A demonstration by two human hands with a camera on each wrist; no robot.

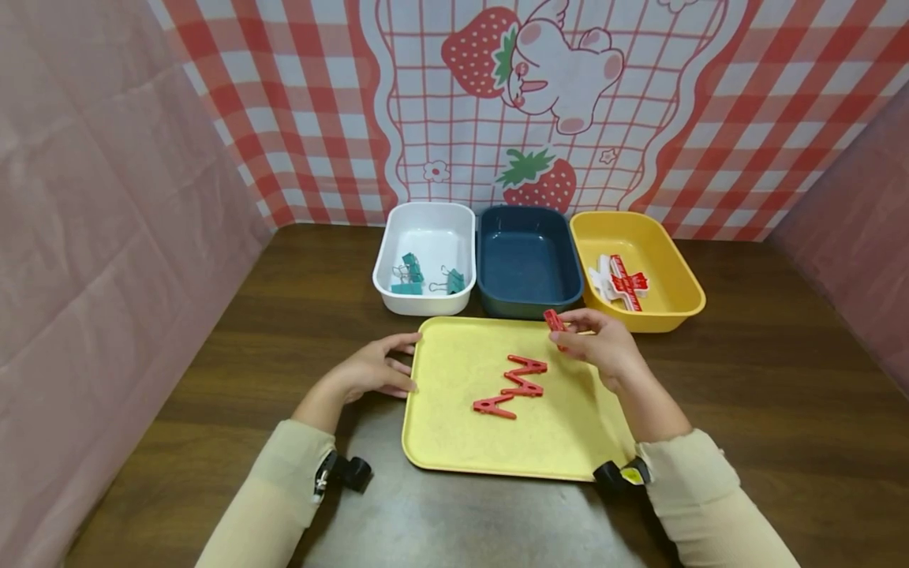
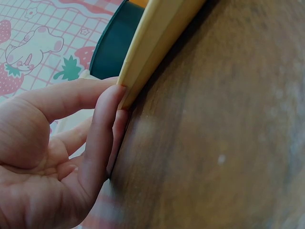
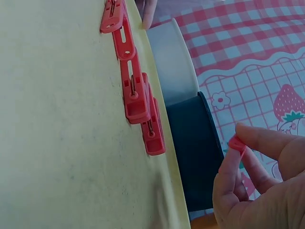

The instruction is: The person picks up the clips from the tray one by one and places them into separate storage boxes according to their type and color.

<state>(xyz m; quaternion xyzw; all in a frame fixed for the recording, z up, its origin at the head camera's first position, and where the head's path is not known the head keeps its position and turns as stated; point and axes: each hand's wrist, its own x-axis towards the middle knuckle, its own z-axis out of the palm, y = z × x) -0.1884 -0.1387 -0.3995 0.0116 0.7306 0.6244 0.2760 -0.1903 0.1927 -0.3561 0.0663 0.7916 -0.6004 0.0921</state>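
Observation:
My right hand pinches a red clothespin between thumb and fingertips, above the far right part of the yellow tray. In the right wrist view the held clothespin is mostly hidden by the fingers. My left hand rests its fingertips against the tray's left edge; the left wrist view shows them touching the rim. Several red clothespins lie near the middle of the tray in a zigzag, close together or touching.
Three bins stand side by side behind the tray. The white bin holds teal binder clips; beside it is a dark blue bin. The yellow bin contains red and white clips. A checked cloth hangs behind.

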